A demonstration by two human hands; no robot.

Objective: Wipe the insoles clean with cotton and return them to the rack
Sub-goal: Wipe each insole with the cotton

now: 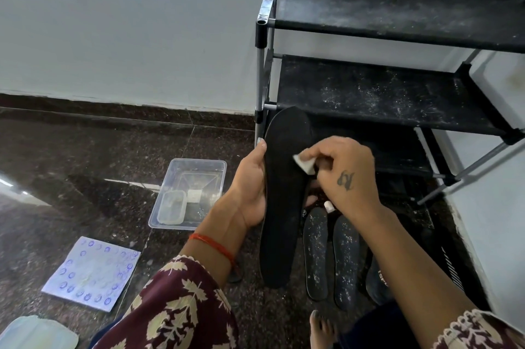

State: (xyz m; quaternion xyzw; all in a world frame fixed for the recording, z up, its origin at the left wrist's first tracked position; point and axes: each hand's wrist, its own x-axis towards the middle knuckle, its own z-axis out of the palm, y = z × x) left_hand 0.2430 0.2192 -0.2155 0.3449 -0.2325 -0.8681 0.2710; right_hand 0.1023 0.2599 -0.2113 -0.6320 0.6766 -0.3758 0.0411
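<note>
While the left hand [250, 186] grips the black insole [284, 195] by its edge, the right hand [345, 175] pinches a cotton pad [304, 162] against it. Two speckled insoles [331, 256] lie at five o'clock; the rack [397, 93] partly hides something dark, perhaps shoes.

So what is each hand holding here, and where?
Left hand grips the black insole by its left edge, mid-length. Right hand pinches a white cotton pad against it.

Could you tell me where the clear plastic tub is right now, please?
In the head view, the clear plastic tub sits on the dark floor, left of the left hand and the rack.
</note>
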